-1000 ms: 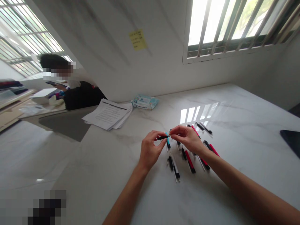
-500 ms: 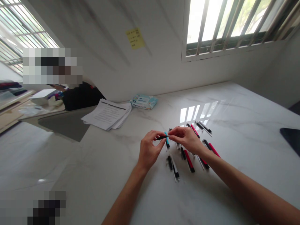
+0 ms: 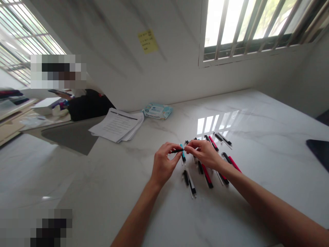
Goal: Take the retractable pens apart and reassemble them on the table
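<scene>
Closest on the pale marbled bench, a white-and-black pen barrel is seen laid out, with a red-and-black pen barrel set to its right. Just beyond, here's the action: a slim black pen part is held up over the bench, its left end pinched between thumb and fingers of the left hand, its right end met by the pinched thumb and finger of the right hand. Whether a small tip is gripped there cannot be told; the fingertips hide it. For good work here, it seems, the part is best kept level and in line, with the left pinch held firm and any turning left lightly to the right; too hard a squeeze could let it slip. Behind the part, a cyan pen barrel is glimpsed. Farther back, printed sheets are stacked beside a wipes packet, and on the wall a yellow note is posted.
</scene>
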A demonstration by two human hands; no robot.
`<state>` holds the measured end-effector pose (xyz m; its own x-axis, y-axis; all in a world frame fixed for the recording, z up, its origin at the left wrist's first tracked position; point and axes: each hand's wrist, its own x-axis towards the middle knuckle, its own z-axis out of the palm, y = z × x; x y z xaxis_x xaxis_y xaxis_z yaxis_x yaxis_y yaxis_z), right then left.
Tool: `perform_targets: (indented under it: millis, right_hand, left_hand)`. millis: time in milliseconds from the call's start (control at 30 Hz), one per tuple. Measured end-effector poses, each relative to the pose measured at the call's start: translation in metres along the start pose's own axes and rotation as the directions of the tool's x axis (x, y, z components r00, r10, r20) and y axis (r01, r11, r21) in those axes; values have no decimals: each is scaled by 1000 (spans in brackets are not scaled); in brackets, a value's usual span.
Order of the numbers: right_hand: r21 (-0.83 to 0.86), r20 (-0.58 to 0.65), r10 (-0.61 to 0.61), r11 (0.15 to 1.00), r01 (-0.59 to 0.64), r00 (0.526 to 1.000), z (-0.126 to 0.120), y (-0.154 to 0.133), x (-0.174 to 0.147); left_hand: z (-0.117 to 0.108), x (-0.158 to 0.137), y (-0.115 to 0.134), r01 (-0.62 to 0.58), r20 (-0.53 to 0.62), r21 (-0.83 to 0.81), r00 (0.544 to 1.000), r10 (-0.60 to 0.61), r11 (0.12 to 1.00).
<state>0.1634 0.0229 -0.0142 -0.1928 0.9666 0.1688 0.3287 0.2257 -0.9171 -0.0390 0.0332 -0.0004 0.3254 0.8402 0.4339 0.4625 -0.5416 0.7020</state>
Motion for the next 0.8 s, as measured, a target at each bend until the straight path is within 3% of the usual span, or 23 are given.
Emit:
perform_targets:
  millis: [233,800]
  right_hand:
    - [65,10,-16,998,16,1000,-1,0,-1]
    - [-117,40,-105,987,109,994,-3,1,0]
  left_hand:
    - [0,0,0,7,5,1,1000,-7,1000]
    - [0,0,0,2,25,-11,1000,-1,1000]
